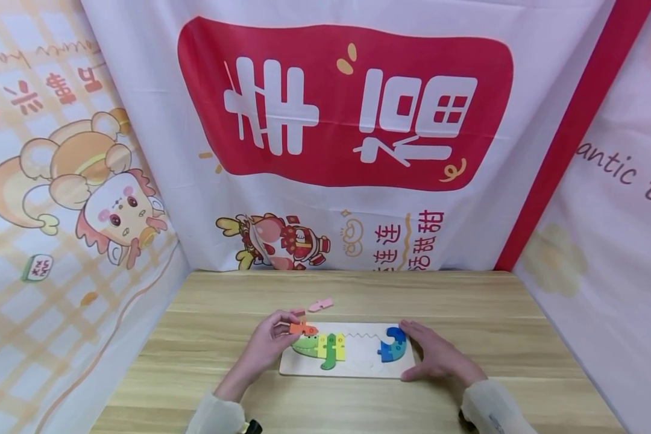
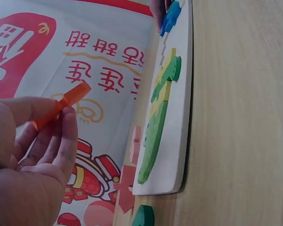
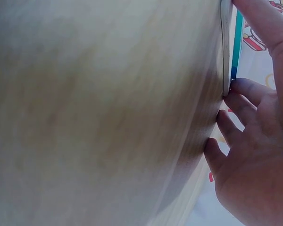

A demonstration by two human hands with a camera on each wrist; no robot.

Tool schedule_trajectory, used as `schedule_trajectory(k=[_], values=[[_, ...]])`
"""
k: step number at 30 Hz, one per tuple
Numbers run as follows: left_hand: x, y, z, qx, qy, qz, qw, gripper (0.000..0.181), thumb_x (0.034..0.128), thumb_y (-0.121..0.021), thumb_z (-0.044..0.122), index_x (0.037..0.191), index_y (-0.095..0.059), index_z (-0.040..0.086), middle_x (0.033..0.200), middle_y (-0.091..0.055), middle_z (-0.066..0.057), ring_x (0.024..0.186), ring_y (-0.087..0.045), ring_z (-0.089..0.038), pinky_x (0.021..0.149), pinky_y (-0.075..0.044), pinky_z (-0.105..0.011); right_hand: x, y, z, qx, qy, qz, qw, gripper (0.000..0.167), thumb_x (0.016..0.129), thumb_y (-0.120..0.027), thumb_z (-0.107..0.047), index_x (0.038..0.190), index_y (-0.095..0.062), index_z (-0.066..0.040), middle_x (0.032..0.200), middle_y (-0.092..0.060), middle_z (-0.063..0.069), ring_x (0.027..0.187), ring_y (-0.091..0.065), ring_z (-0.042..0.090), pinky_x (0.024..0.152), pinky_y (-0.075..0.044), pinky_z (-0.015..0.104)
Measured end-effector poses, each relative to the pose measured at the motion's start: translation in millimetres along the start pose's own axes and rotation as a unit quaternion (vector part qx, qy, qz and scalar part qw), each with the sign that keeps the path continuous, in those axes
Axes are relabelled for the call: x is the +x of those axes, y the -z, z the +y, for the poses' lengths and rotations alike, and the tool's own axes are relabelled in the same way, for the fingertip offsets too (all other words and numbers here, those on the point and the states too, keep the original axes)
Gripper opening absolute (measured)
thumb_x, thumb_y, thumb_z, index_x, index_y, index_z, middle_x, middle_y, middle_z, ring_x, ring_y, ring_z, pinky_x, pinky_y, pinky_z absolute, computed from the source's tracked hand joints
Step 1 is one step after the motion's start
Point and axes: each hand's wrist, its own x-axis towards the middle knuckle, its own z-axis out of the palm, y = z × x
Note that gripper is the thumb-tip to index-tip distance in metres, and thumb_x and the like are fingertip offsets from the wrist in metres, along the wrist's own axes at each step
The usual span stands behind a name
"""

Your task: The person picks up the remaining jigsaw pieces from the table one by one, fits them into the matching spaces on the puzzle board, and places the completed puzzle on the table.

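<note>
My left hand (image 1: 267,345) pinches an orange puzzle piece (image 2: 77,93) between thumb and fingers, above the upper left of a pale wooden puzzle board (image 1: 358,369). On the board's left lies a green crocodile head (image 1: 305,347), followed by yellow pieces (image 1: 340,348) and a green leg piece (image 1: 331,354). A blue tail (image 1: 396,348) sits at the right end, with bare board between it and the yellow pieces. My right hand (image 1: 439,354) rests spread against the board's right edge, its fingertips touching the side in the right wrist view.
A pink piece (image 1: 320,305) lies on the wooden table (image 1: 222,295) behind the board. A red piece (image 2: 126,187) and a dark green piece (image 2: 144,216) lie off the board's left end. Printed cloth (image 1: 347,108) hangs behind the table and at both sides.
</note>
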Motion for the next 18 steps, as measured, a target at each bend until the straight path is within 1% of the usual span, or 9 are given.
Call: schedule_trajectory(k=[3,6,7,9,11,12,14,17,18], values=[[0.5,2.1,-2.1,-0.014,0.004,0.0,0.9999,0.022,0.0932,-0.075,0.009,0.113,-0.066,0.012,0.151,-0.057,0.001,0.128,-0.063,-0.028,0.101,-0.056,-0.027,1.5,0.3,-1.5,-0.001,0.0,-0.001,1.0,0.117,0.065,-0.092,-0.061,0.161,-0.038,-0.021,0.168,-0.034,0.008,0.156,-0.027,0.04,0.122,-0.026,0.067],[0.8,0.9,-5.0,-0.022,0.004,-0.001,0.9997,0.022,0.0918,-0.076,0.009,0.11,-0.065,0.009,0.153,-0.055,0.0,0.13,-0.062,-0.029,0.102,-0.056,-0.027,0.4,0.8,-0.6,-0.004,-0.001,0.0,1.0,0.117,0.065,-0.091,-0.062,0.161,-0.039,-0.021,0.168,-0.035,0.009,0.155,-0.029,0.04,0.122,-0.027,0.068],[1.0,0.7,-5.6,-0.022,0.003,-0.002,0.9998,0.023,0.0917,-0.076,0.009,0.111,-0.065,0.008,0.153,-0.055,0.0,0.13,-0.062,-0.029,0.102,-0.056,-0.027,0.2,0.7,-0.5,-0.004,0.0,0.001,1.0,0.116,0.065,-0.091,-0.062,0.161,-0.039,-0.021,0.168,-0.035,0.009,0.155,-0.029,0.041,0.122,-0.027,0.068],[1.2,0.9,-6.8,-0.017,0.0,-0.005,0.9998,0.026,0.0918,-0.076,0.008,0.115,-0.065,0.01,0.154,-0.054,0.0,0.131,-0.061,-0.03,0.102,-0.056,-0.027,0.2,0.5,-0.4,-0.002,0.003,0.0,1.0,0.116,0.066,-0.091,-0.062,0.161,-0.039,-0.021,0.168,-0.035,0.01,0.154,-0.029,0.041,0.121,-0.027,0.068],[1.3,1.1,-7.6,-0.005,-0.004,-0.012,0.9999,0.033,0.0927,-0.075,0.008,0.124,-0.066,0.013,0.156,-0.052,0.001,0.133,-0.06,-0.032,0.104,-0.055,-0.03,0.2,0.4,-0.4,0.002,0.005,0.0,1.0,0.115,0.066,-0.091,-0.061,0.161,-0.039,-0.021,0.167,-0.035,0.01,0.154,-0.03,0.042,0.121,-0.028,0.068],[1.5,1.3,-7.9,0.002,-0.006,-0.016,0.9998,0.037,0.0933,-0.074,0.009,0.128,-0.066,0.015,0.157,-0.05,0.001,0.136,-0.056,-0.034,0.107,-0.053,-0.033,0.1,0.2,-0.4,0.004,0.004,-0.003,1.0,0.115,0.066,-0.091,-0.061,0.161,-0.039,-0.021,0.168,-0.035,0.01,0.155,-0.029,0.041,0.121,-0.027,0.068],[1.2,1.4,-8.2,0.018,-0.005,-0.024,0.9995,0.041,0.0946,-0.073,0.011,0.134,-0.066,0.02,0.16,-0.047,0.002,0.145,-0.046,-0.036,0.115,-0.048,-0.041,0.1,0.3,-0.7,0.006,0.003,-0.003,1.0,0.115,0.067,-0.091,-0.06,0.161,-0.039,-0.021,0.168,-0.035,0.01,0.154,-0.029,0.041,0.121,-0.027,0.068],[1.4,0.7,-8.8,0.028,0.01,-0.029,0.9991,0.037,0.0957,-0.072,0.014,0.132,-0.07,0.02,0.163,-0.042,0.003,0.154,-0.031,-0.037,0.121,-0.039,-0.05,0.1,0.5,-1.4,0.009,0.001,-0.002,1.0,0.114,0.067,-0.092,-0.058,0.161,-0.039,-0.021,0.167,-0.035,0.01,0.154,-0.029,0.041,0.121,-0.028,0.068],[1.4,0.3,-9.0,0.025,0.014,-0.03,0.9991,0.034,0.096,-0.071,0.014,0.13,-0.071,0.018,0.164,-0.041,0.0,0.153,-0.033,-0.038,0.12,-0.04,-0.05,0.1,0.6,-1.7,0.009,0.001,-0.003,1.0,0.115,0.067,-0.092,-0.059,0.161,-0.039,-0.021,0.168,-0.035,0.01,0.154,-0.029,0.041,0.121,-0.027,0.069]])
